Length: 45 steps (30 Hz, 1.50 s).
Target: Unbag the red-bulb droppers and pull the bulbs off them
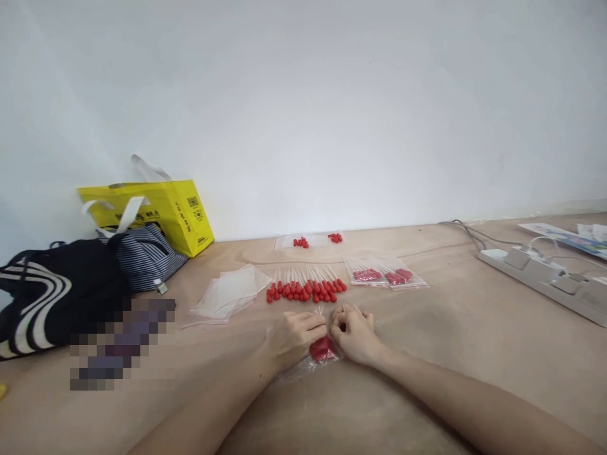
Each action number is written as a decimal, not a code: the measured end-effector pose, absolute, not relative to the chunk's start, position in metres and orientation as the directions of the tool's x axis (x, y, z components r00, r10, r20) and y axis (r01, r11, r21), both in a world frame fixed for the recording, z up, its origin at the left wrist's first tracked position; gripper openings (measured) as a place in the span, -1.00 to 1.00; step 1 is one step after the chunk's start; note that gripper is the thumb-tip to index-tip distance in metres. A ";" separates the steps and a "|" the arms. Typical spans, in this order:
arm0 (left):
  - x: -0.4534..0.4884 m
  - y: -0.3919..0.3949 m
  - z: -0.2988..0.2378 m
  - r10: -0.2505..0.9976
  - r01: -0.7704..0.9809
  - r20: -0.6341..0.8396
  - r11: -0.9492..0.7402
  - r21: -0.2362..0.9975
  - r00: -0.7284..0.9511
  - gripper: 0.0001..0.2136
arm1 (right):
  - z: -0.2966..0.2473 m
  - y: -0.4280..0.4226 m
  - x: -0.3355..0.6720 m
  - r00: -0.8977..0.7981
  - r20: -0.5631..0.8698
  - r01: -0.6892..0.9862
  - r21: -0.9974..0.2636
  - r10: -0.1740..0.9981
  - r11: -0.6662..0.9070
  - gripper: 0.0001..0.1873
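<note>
A clear plastic bag point(306, 368) with red-tipped items point(323, 349) inside lies between my hands on the tabletop. My left hand point(294, 338) rests over its left side, fingers bent together and closed on the bag. On the other side my right hand point(356, 333) has curled, pinched fingers at the bag's right edge; its fingertips are partly hidden. Just beyond my hands lies a row of loose white sticks with red bulb-like tips point(306, 291). Left of that row is a fanned stack of flat clear bags point(232, 294).
Filled bags point(386, 275) lie right of the row, and more red-tipped pieces point(301, 242) sit by the wall. A white power strip point(545, 275) with cables stands right. A yellow bag point(196, 218), striped pouch point(147, 256), black bag point(85, 278) and blurred object are left.
</note>
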<state>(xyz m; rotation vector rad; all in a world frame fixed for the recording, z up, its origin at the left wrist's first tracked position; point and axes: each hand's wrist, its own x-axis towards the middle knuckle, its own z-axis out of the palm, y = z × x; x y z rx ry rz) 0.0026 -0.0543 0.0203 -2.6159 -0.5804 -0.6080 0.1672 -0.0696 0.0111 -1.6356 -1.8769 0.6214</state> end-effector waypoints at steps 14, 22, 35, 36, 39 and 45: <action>-0.022 -0.096 0.026 0.798 0.700 0.171 -0.593 0.398 0.578 -0.27 | 0.012 -0.059 0.195 -0.454 0.338 0.573 -0.597 0.825 0.561 -0.94; -0.033 -0.070 0.019 0.724 0.612 0.139 -0.656 0.442 0.676 -0.27 | 0.015 -0.057 0.195 -0.566 0.295 0.567 -0.539 0.770 0.623 -0.81; -0.032 -0.070 0.016 0.733 0.607 0.223 -0.664 0.435 0.642 -0.31 | 0.013 -0.062 0.190 -0.551 0.225 0.342 -0.818 0.804 0.463 -0.64; -0.032 -0.070 0.016 0.735 0.610 0.238 -0.665 0.431 0.634 -0.31 | 0.012 -0.062 0.190 -0.558 0.200 0.327 -0.839 0.805 0.435 -0.64; -0.031 -0.071 0.016 0.742 0.612 0.257 -0.661 0.435 0.619 -0.34 | 0.011 -0.063 0.189 -0.551 0.195 0.307 -0.857 0.811 0.414 -0.69; -0.029 -0.073 0.018 0.741 0.597 0.255 -0.658 0.460 0.620 -0.40 | 0.017 -0.067 0.187 -0.567 0.207 0.346 -0.819 0.797 0.458 -0.66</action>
